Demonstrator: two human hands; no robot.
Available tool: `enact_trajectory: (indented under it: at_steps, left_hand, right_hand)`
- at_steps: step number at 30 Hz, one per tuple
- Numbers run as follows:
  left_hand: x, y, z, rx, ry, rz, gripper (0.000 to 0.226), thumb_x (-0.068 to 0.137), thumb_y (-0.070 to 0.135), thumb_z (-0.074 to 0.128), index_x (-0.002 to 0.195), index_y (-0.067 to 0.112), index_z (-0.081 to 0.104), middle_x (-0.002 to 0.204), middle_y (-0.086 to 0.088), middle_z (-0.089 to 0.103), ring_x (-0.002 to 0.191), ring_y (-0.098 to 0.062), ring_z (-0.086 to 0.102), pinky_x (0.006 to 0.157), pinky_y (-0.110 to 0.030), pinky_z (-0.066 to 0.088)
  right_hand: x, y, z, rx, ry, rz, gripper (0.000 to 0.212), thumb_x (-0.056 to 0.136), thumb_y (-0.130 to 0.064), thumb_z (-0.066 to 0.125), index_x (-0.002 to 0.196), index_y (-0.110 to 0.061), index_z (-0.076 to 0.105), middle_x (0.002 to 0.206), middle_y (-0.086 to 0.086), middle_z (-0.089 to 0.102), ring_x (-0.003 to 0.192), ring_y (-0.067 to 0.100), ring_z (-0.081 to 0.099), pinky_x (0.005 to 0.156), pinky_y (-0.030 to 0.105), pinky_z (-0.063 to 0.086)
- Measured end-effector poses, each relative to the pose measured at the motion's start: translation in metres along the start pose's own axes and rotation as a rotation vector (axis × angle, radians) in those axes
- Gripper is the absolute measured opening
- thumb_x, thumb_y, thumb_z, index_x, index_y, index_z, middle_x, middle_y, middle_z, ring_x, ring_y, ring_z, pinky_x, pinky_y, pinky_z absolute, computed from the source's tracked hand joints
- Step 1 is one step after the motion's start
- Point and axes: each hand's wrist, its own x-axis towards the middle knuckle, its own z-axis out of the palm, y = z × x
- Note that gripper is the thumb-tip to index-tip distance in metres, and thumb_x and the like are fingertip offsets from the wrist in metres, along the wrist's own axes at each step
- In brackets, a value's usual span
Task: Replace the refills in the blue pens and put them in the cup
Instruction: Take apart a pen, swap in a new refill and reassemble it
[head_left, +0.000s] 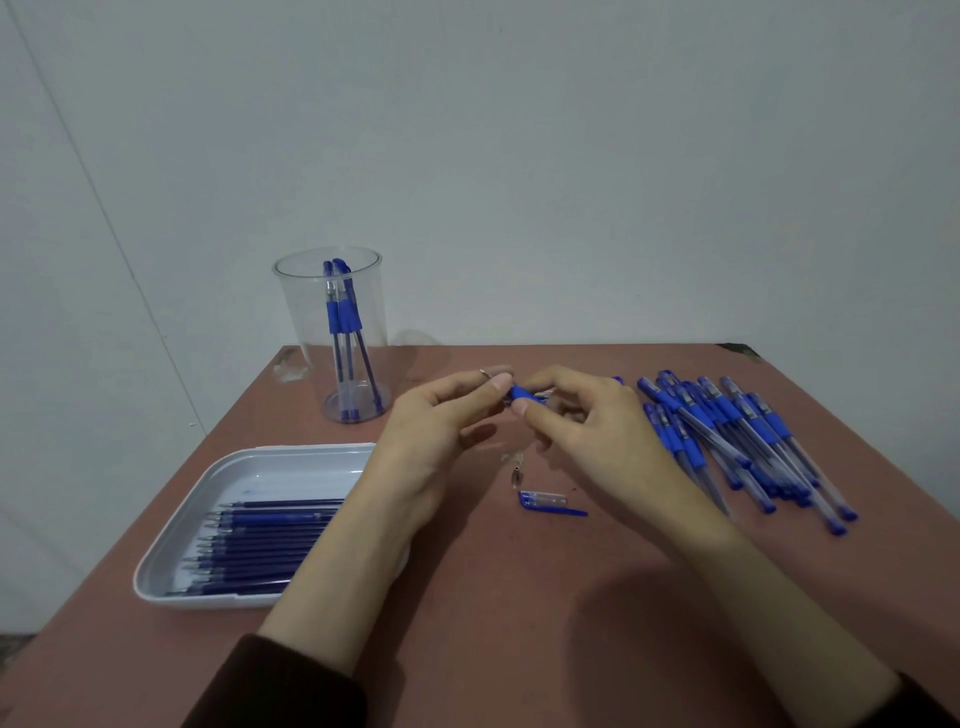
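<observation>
Above the middle of the table my left hand (441, 415) and my right hand (582, 415) meet on one blue pen (522, 393). The right fingers grip its blue grip section, and most of the barrel is hidden behind that hand. The left fingertips pinch a small metal tip piece (485, 372) at the pen's end. A blue pen cap (550, 503) and a small metal tip (516, 475) lie on the table below the hands. The clear cup (332, 291) at the back left holds two or three blue pens (343, 317). A white tray (171, 561) at the front left holds several dark blue refills (260, 540).
A pile of several blue pens (737, 441) lies on the right side of the reddish-brown table (519, 623). A crumpled bit of clear plastic (291, 369) sits left of the cup. A pale wall stands right behind the table's far edge.
</observation>
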Motion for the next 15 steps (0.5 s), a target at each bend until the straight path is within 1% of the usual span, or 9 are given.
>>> enact_trajectory:
  at_steps: [3, 4, 5, 6, 8, 9, 11, 13, 15]
  left_hand:
    - [0.0025, 0.0030, -0.0025, -0.126, 0.057, -0.026, 0.006, 0.085, 0.018, 0.063, 0.082, 0.017, 0.068, 0.078, 0.006, 0.069, 0.071, -0.003, 0.063, 0.069, -0.017, 0.047]
    - [0.0035, 0.0035, -0.0038, -0.161, 0.064, -0.024, 0.006, 0.085, 0.020, 0.063, 0.082, 0.017, 0.067, 0.077, 0.006, 0.069, 0.071, -0.003, 0.063, 0.068, -0.017, 0.048]
    - [0.0043, 0.0038, -0.0046, -0.191, 0.060, -0.023, 0.007, 0.086, 0.022, 0.062, 0.082, 0.017, 0.065, 0.079, 0.006, 0.070, 0.073, -0.004, 0.064, 0.067, -0.016, 0.050]
    - [0.0045, 0.0038, -0.0049, -0.217, 0.050, -0.024, 0.008, 0.087, 0.023, 0.061, 0.082, 0.018, 0.064, 0.084, 0.004, 0.071, 0.076, -0.007, 0.066, 0.067, -0.016, 0.052]
    - [0.0038, 0.0034, -0.0039, -0.253, 0.016, -0.015, 0.004, 0.086, 0.020, 0.061, 0.083, 0.018, 0.059, 0.090, -0.002, 0.073, 0.080, -0.012, 0.069, 0.070, -0.019, 0.055]
    - [0.0032, 0.0035, -0.0030, -0.264, 0.010, 0.000, 0.006, 0.083, 0.015, 0.063, 0.087, 0.017, 0.059, 0.090, -0.005, 0.073, 0.080, -0.014, 0.070, 0.072, -0.020, 0.056]
    - [0.0029, 0.0035, -0.0027, -0.288, 0.025, 0.033, 0.023, 0.079, 0.001, 0.064, 0.097, 0.015, 0.059, 0.088, -0.008, 0.074, 0.075, -0.015, 0.070, 0.072, -0.021, 0.057]
    - [0.0031, 0.0049, -0.0042, -0.336, 0.074, 0.059, 0.031, 0.078, -0.005, 0.063, 0.102, 0.015, 0.060, 0.084, -0.007, 0.074, 0.072, -0.013, 0.070, 0.068, -0.020, 0.056]
    - [0.0050, 0.0066, -0.0071, -0.416, 0.125, 0.079, 0.029, 0.080, -0.004, 0.062, 0.103, 0.014, 0.061, 0.083, -0.004, 0.074, 0.075, -0.011, 0.070, 0.070, -0.020, 0.056]
  right_hand:
    - [0.0012, 0.0016, -0.0001, 0.005, 0.003, 0.016, 0.006, 0.088, -0.025, 0.066, 0.092, -0.025, 0.070, 0.066, 0.018, 0.061, 0.059, 0.029, 0.055, 0.060, 0.033, 0.046]
    - [0.0013, 0.0017, -0.0002, 0.010, 0.003, 0.020, 0.006, 0.088, -0.025, 0.067, 0.092, -0.025, 0.071, 0.065, 0.017, 0.061, 0.056, 0.025, 0.053, 0.060, 0.031, 0.046]
    - [0.0012, 0.0018, 0.0000, 0.013, 0.003, 0.022, 0.006, 0.088, -0.025, 0.067, 0.092, -0.024, 0.071, 0.064, 0.016, 0.061, 0.055, 0.020, 0.053, 0.060, 0.030, 0.046]
    - [0.0008, 0.0016, 0.0002, 0.016, 0.002, 0.022, 0.006, 0.088, -0.025, 0.066, 0.092, -0.024, 0.071, 0.063, 0.016, 0.061, 0.055, 0.020, 0.053, 0.060, 0.031, 0.047]
    - [0.0002, 0.0013, 0.0009, 0.023, 0.004, 0.020, 0.007, 0.088, -0.025, 0.066, 0.092, -0.025, 0.071, 0.065, 0.020, 0.060, 0.058, 0.030, 0.053, 0.061, 0.035, 0.048]
    - [0.0001, 0.0013, 0.0012, 0.027, 0.007, 0.018, 0.007, 0.088, -0.025, 0.065, 0.092, -0.026, 0.071, 0.066, 0.022, 0.059, 0.059, 0.033, 0.053, 0.061, 0.038, 0.048]
    - [0.0001, 0.0015, 0.0013, 0.034, 0.012, 0.017, 0.006, 0.088, -0.026, 0.065, 0.091, -0.026, 0.071, 0.067, 0.023, 0.058, 0.058, 0.033, 0.052, 0.061, 0.039, 0.048]
    - [0.0005, 0.0019, 0.0004, 0.038, 0.009, 0.023, 0.006, 0.088, -0.026, 0.066, 0.091, -0.026, 0.071, 0.065, 0.019, 0.060, 0.055, 0.025, 0.052, 0.061, 0.035, 0.049]
    - [0.0010, 0.0026, -0.0005, 0.041, 0.004, 0.032, 0.005, 0.087, -0.025, 0.067, 0.090, -0.024, 0.071, 0.063, 0.015, 0.061, 0.053, 0.013, 0.053, 0.061, 0.029, 0.047]
